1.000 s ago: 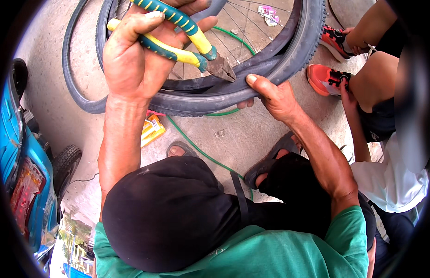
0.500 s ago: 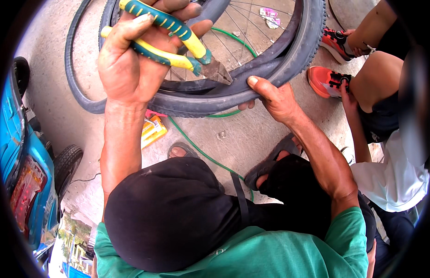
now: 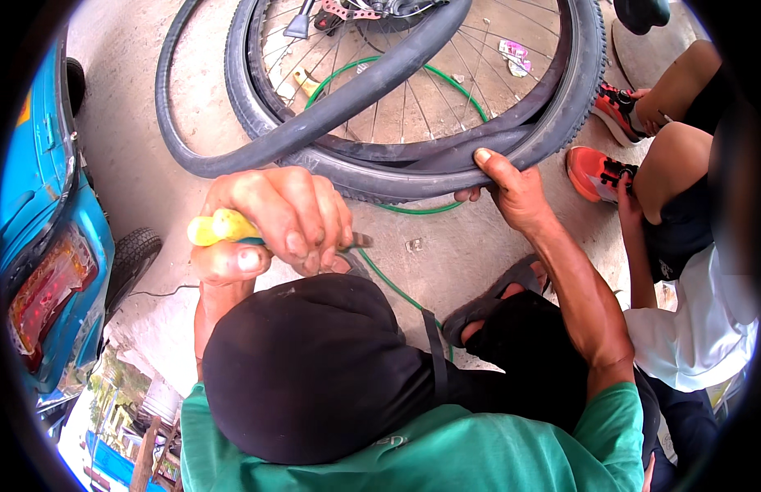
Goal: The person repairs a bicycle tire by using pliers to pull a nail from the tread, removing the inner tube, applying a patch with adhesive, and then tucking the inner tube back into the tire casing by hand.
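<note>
My left hand [image 3: 290, 213] is closed around pliers with yellow and green handles [image 3: 223, 228], held below the wheel's near edge and above my black-clad knee. Its fingers cover most of the tool; only the handle ends and a blurred tip show. My right hand [image 3: 518, 193] grips the near right side of a knobby black bicycle tire [image 3: 397, 182], thumb on top and fingers underneath. At that spot the tire stands apart from the rim, and dark rubber shows in the gap. A black inner tube [image 3: 347, 97] loops out across the spokes and past the wheel's left side.
A green hose [image 3: 388, 285] runs over the concrete floor beneath the wheel. To the left stands a blue vehicle [image 3: 93, 205] with a red tail light [image 3: 52, 295]. Another person's orange-red shoe [image 3: 589, 174] and bent knees are close on the right. A crumpled wrapper [image 3: 516, 57] lies beyond the spokes.
My left hand has drawn the pliers back from the tire toward my knee and turned over, fingers now wrapped round them. My right hand keeps its grip on the tire.
</note>
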Demonstrator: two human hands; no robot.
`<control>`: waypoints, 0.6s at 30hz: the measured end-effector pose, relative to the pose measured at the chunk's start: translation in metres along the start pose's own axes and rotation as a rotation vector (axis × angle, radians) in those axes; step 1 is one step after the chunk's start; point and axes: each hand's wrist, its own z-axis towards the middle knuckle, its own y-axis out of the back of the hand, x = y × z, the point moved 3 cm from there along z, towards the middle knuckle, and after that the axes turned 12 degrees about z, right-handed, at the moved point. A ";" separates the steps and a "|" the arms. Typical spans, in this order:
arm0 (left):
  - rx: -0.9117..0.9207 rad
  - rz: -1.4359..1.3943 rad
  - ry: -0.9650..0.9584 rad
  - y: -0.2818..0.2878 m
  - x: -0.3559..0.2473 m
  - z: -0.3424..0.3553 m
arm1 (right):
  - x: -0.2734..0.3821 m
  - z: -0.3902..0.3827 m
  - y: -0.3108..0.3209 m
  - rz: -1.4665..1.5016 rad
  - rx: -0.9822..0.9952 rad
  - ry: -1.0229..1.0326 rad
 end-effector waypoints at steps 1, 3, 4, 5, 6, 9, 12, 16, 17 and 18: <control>0.033 0.085 0.068 0.007 0.001 -0.010 | 0.000 0.000 0.000 0.004 -0.009 0.007; 0.103 0.385 0.314 0.027 0.007 -0.036 | -0.001 -0.001 0.001 -0.029 -0.033 0.006; 0.097 0.568 0.509 0.030 0.011 -0.049 | 0.001 0.000 -0.001 -0.029 -0.033 0.007; 0.091 0.748 0.703 0.032 0.016 -0.064 | 0.002 0.000 -0.001 -0.030 -0.035 0.009; 0.086 0.982 0.799 0.033 0.027 -0.083 | 0.000 0.001 -0.003 -0.013 -0.019 0.005; 0.114 1.439 1.046 0.041 0.063 -0.142 | 0.000 0.002 -0.001 0.023 -0.007 0.004; 0.146 1.481 1.153 0.045 0.078 -0.179 | -0.001 0.001 0.000 0.032 -0.042 -0.003; 0.109 1.429 1.108 0.038 0.073 -0.188 | -0.001 0.001 0.002 0.040 -0.058 -0.002; 0.111 1.389 1.087 0.042 0.074 -0.187 | -0.002 0.001 0.002 0.044 -0.056 0.001; 0.112 1.349 1.064 0.047 0.076 -0.185 | -0.002 0.000 0.000 0.024 -0.071 -0.020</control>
